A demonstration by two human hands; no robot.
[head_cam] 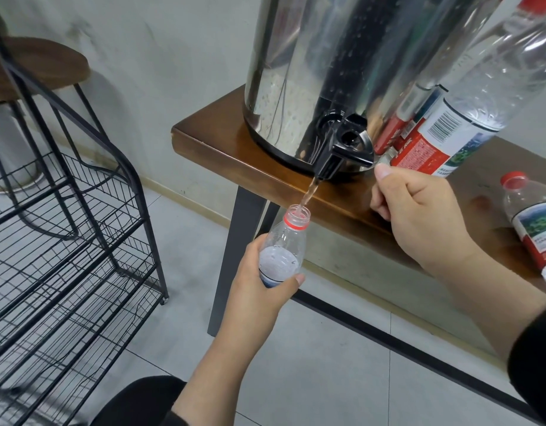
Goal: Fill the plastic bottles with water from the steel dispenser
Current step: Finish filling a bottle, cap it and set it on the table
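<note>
A: Left grip (267, 272) wrapped round the small plastic bottle (284, 250), fingers and thumb closed on its body, holding it below the edge of the wooden surface (222, 142), mouth right under the spout.

B: And the right grip (419, 210)?

A: Fingers curled, thumb up against the black tap lever (345, 142) of the steel dispenser (342, 72). Whether it actually pinches the lever I can't tell; the fingertips are hidden.

B: The stream (310, 192) is landing inside the neck. What matters now?

A: I'd say keep the mouth centred under that slanted stream, bottle upright, and release the tap before the level reaches the red ring.

B: How full is it?

A: Looks part-filled, water up around the label line, shoulder empty so far.

B: The others?

A: A large bottle (496, 87) with a red label leans beside the dispenser, mostly clear, contents hard to read. A capped bottle (533, 222) stands on the surface at right.
</note>
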